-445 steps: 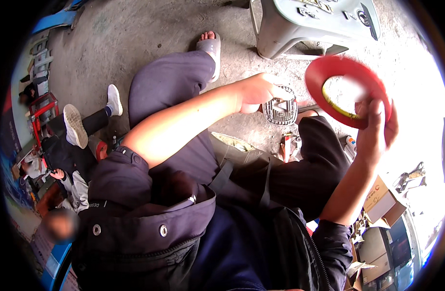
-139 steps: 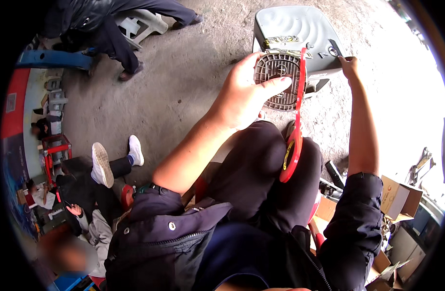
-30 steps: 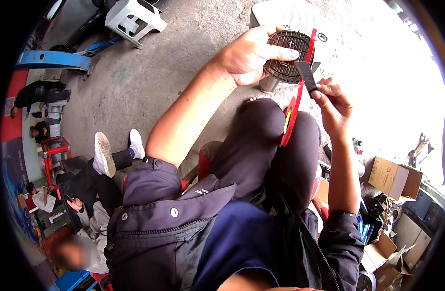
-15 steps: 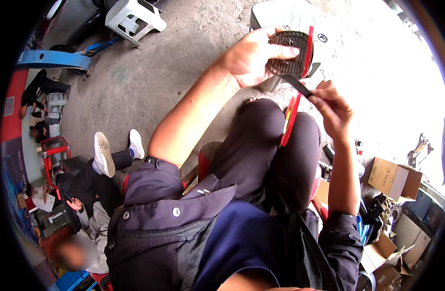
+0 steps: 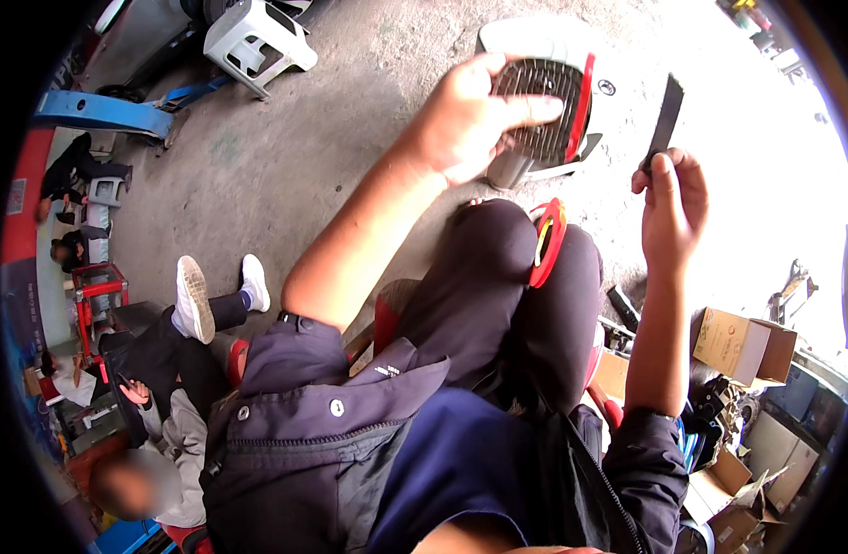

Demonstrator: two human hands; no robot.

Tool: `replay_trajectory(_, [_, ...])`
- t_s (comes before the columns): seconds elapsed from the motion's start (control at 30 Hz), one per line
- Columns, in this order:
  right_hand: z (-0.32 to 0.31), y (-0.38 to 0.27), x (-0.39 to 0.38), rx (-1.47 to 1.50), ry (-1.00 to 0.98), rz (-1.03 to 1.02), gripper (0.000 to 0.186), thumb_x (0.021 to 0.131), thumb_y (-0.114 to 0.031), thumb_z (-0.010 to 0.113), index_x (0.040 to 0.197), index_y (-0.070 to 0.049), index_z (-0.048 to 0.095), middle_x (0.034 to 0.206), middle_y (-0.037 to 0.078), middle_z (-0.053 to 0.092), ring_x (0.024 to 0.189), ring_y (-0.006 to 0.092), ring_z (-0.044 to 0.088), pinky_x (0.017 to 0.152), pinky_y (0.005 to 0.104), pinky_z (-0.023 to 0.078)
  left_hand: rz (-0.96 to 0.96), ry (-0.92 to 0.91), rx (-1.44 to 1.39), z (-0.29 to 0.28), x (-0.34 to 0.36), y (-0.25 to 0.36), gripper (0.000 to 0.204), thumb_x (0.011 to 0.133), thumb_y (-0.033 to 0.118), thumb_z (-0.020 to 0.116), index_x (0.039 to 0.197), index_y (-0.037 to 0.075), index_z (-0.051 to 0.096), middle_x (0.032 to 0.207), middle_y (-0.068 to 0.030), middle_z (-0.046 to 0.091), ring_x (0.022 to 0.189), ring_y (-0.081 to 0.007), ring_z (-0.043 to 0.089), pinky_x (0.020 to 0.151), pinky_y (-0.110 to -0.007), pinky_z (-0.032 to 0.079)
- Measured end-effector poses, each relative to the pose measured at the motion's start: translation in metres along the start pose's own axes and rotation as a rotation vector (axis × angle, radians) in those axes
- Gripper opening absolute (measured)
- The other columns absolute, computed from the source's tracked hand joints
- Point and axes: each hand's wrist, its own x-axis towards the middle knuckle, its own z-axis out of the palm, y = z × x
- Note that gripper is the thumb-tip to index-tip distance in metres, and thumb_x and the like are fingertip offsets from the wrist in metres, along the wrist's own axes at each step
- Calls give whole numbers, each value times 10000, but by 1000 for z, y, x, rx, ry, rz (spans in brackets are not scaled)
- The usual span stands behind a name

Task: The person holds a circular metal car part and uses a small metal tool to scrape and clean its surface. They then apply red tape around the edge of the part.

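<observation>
In my left hand (image 5: 470, 120) is a dark, ribbed panel (image 5: 536, 83) with rounded corners, the thumb lying across its face and the other fingers behind it. A narrow red strip (image 5: 581, 109) runs along the panel's right edge. Apart from it, on the right, my right hand (image 5: 673, 198) pinches a flat black blade-like piece (image 5: 667, 115) at its lower end, pointing it upward. A roll of red tape (image 5: 549, 242) rests between my knees, its side partly yellow.
Behind the panel stands a pale stool (image 5: 511, 171). Farther left are a white plastic stool (image 5: 260, 46) and a blue metal arm (image 5: 110, 113). A seated person (image 5: 179, 425) is at my left. Cardboard boxes (image 5: 730, 343) and piled parts lie at the right.
My right hand has moved right and up, taking the black piece away from the panel's lower edge. The red strip no longer reaches toward the roll, which has tilted.
</observation>
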Motion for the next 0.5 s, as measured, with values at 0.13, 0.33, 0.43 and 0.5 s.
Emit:
replay_trajectory(0.13, [34, -16, -23, -418, 183, -183, 173, 863, 30, 691, 1009, 22, 599, 856, 64, 675, 813, 124, 662, 726, 245, 540, 46, 43, 42, 16, -23, -10, 398, 836, -84, 659, 1208, -86, 517, 1085, -145, 647, 966, -188, 647, 884, -306, 540])
replay_trajectory(0.33, [38, -32, -20, -816, 2, -962, 218, 753, 112, 737, 952, 43, 681, 821, 148, 681, 752, 261, 684, 677, 334, 574, 77, 39, 56, 35, -46, -7, 388, 842, -30, 693, 1193, -64, 532, 1086, -102, 655, 997, -144, 616, 906, -279, 494])
replay_trajectory(0.43, [38, -38, -25, -920, 19, -1029, 245, 728, 118, 737, 943, 12, 688, 834, 129, 686, 772, 273, 687, 687, 348, 576, 126, 36, 124, 43, -53, -2, 397, 839, -3, 712, 1189, -57, 534, 1079, -94, 657, 992, -134, 613, 896, -273, 488])
replay_trajectory(0.5, [38, -43, -26, -947, 13, -1073, 237, 722, 101, 744, 927, -2, 685, 852, 123, 695, 781, 270, 690, 703, 354, 575, 138, 32, 151, 47, -58, 1, 402, 840, 9, 718, 1192, -52, 533, 1075, -91, 656, 989, -128, 611, 894, -272, 488])
